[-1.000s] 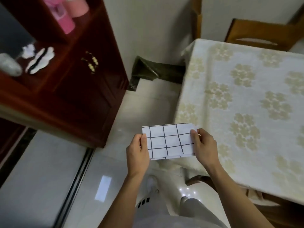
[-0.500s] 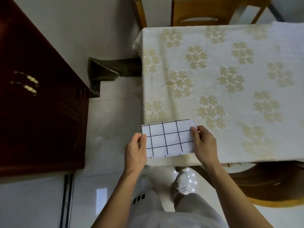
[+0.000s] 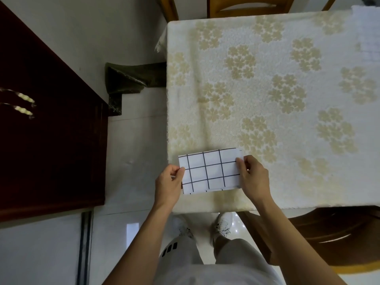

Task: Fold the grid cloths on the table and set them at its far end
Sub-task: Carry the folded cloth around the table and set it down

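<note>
A folded white cloth with a black grid [image 3: 209, 171] is held flat over the near left corner of the table [image 3: 277, 112], which wears a cream tablecloth with pale flower clusters. My left hand [image 3: 167, 185] pinches the cloth's left edge, thumb on top. My right hand [image 3: 254, 178] pinches its right edge. At the table's far right corner lies another pale cloth [image 3: 367, 31], partly cut off by the frame.
A dark red cabinet [image 3: 49, 124] stands to the left across a strip of pale floor. Wooden chairs stand at the table's far end [image 3: 246, 7] and at its near right [image 3: 329, 233]. My feet are below the table's near edge.
The view has swung right, from the cabinet and floor onto the table. The cloth, still pinched by both hands, now hangs over the table's near left corner instead of over the floor.
</note>
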Available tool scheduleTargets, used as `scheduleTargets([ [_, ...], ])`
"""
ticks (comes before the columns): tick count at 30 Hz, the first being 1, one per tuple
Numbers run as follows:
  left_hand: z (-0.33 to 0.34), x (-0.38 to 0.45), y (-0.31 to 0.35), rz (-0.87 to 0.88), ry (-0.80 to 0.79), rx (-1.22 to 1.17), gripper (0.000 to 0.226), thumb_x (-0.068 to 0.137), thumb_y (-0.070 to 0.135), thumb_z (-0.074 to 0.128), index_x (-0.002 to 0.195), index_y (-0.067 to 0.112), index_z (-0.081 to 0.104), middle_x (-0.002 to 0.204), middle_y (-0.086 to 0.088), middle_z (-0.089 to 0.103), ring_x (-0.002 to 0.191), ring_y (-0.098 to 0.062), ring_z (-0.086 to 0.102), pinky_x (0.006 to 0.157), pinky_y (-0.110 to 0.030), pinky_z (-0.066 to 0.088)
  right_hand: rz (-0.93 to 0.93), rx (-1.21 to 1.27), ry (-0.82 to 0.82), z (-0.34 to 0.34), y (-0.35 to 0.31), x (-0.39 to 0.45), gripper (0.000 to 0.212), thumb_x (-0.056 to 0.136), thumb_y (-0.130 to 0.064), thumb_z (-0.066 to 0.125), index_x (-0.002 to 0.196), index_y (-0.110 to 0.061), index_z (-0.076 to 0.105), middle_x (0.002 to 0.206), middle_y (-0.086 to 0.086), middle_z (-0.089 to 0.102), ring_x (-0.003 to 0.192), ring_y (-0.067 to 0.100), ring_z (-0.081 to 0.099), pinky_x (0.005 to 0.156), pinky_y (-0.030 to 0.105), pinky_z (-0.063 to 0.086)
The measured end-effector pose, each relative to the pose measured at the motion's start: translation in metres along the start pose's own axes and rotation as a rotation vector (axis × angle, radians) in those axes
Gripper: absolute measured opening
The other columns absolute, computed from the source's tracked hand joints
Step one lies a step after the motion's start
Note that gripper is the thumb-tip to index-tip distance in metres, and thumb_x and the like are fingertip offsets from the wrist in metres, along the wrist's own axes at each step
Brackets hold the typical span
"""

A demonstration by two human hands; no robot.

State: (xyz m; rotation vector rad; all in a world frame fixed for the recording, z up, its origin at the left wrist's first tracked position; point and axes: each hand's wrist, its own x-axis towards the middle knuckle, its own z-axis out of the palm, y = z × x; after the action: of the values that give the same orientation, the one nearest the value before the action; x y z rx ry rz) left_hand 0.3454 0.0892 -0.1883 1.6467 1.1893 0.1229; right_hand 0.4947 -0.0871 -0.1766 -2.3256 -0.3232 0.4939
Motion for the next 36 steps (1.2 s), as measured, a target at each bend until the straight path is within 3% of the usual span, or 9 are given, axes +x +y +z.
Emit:
scheduleTargets([
  [2, 0.005, 0.004, 0.003, -0.018, 0.029, 0.012, 0.019, 0.096, 0.024, 0.062, 0.08, 0.015, 0.061, 0.074, 0.0, 0.062, 0.074, -0.023, 0.061, 0.077, -0.049, 0.058, 0.006, -0.012, -0.023, 0.003, 0.003, 0.007, 0.031, 0.102, -0.035, 0.048, 0.081, -0.014, 0.055, 0.066, -0.003, 0.056, 0.058, 0.01, 0.049, 0.053, 0.025, 0.036],
  [4, 0.009, 0.009, 0.007, -0.013, 0.058, 0.051, 0.02, 0.096, 0.024, 0.061, 0.081, 0.01, 0.061, 0.074, 0.0, 0.062, 0.074, -0.026, 0.06, 0.07, -0.037, 0.056, 0.013, -0.04, -0.051, 0.006, 0.007, 0.014, 0.033, 0.101, -0.035, 0.048, 0.076, -0.013, 0.052, 0.062, -0.003, 0.052, 0.055, 0.01, 0.046, 0.05, 0.025, 0.033],
  [7, 0.014, 0.016, 0.01, -0.023, 0.104, 0.135, 0.021, 0.096, 0.024, 0.061, 0.083, 0.007, 0.062, 0.073, 0.002, 0.062, 0.072, -0.019, 0.056, 0.06, -0.025, 0.04, 0.037, -0.068, -0.079, 0.012, 0.012, 0.025, 0.038, 0.101, -0.033, 0.05, 0.068, -0.014, 0.046, 0.057, -0.004, 0.047, 0.052, 0.011, 0.042, 0.049, 0.026, 0.03],
  [14, 0.026, 0.033, 0.008, -0.046, 0.149, 0.282, 0.02, 0.095, 0.03, 0.063, 0.087, 0.013, 0.069, 0.082, -0.003, 0.071, 0.079, -0.023, 0.063, 0.069, -0.03, 0.047, 0.16, -0.117, -0.095, 0.028, 0.022, 0.044, 0.04, 0.098, -0.032, 0.054, 0.064, -0.012, 0.046, 0.062, 0.003, 0.048, 0.056, 0.019, 0.044, 0.049, 0.029, 0.031],
  [20, 0.033, 0.038, -0.001, -0.043, 0.187, 0.437, 0.021, 0.092, 0.037, 0.068, 0.081, 0.02, 0.064, 0.079, 0.0, 0.071, 0.076, -0.024, 0.063, 0.076, -0.036, 0.052, 0.254, -0.187, -0.056, 0.038, 0.029, 0.049, 0.032, 0.094, -0.038, 0.058, 0.077, -0.01, 0.058, 0.08, 0.006, 0.061, 0.067, 0.023, 0.056, 0.055, 0.029, 0.042],
  [25, 0.029, 0.039, -0.001, -0.026, 0.203, 0.459, 0.024, 0.089, 0.041, 0.069, 0.08, 0.02, 0.062, 0.08, 0.001, 0.069, 0.076, -0.024, 0.063, 0.076, -0.038, 0.052, 0.274, -0.231, -0.011, 0.036, 0.025, 0.048, 0.029, 0.093, -0.042, 0.059, 0.091, -0.013, 0.059, 0.092, 0.001, 0.057, 0.08, 0.022, 0.056, 0.066, 0.034, 0.046],
  [29, 0.019, 0.032, 0.005, 0.104, 0.204, 0.465, 0.019, 0.091, 0.038, 0.066, 0.088, 0.02, 0.06, 0.09, -0.001, 0.066, 0.086, -0.027, 0.061, 0.078, -0.045, 0.052, 0.18, -0.25, 0.036, 0.024, 0.022, 0.045, 0.029, 0.094, -0.038, 0.056, 0.104, -0.01, 0.059, 0.103, 0.007, 0.056, 0.089, 0.027, 0.056, 0.071, 0.038, 0.048],
  [33, 0.006, 0.026, 0.018, 0.243, 0.178, 0.517, 0.028, 0.093, 0.036, 0.063, 0.116, 0.021, 0.065, 0.109, -0.002, 0.065, 0.101, -0.03, 0.06, 0.085, -0.047, 0.052, 0.013, -0.339, 0.056, 0.009, 0.01, 0.041, 0.031, 0.095, -0.034, 0.056, 0.113, -0.009, 0.061, 0.11, 0.014, 0.058, 0.095, 0.033, 0.057, 0.075, 0.042, 0.05],
  [36, -0.003, 0.02, 0.035, 0.398, 0.131, 0.504, 0.04, 0.092, 0.035, 0.063, 0.129, 0.019, 0.062, 0.125, -0.001, 0.063, 0.112, -0.027, 0.057, 0.101, -0.04, 0.045, -0.136, -0.389, 0.08, -0.001, -0.008, 0.039, 0.035, 0.093, -0.032, 0.059, 0.12, -0.01, 0.062, 0.115, 0.016, 0.062, 0.099, 0.036, 0.058, 0.076, 0.044, 0.05],
])
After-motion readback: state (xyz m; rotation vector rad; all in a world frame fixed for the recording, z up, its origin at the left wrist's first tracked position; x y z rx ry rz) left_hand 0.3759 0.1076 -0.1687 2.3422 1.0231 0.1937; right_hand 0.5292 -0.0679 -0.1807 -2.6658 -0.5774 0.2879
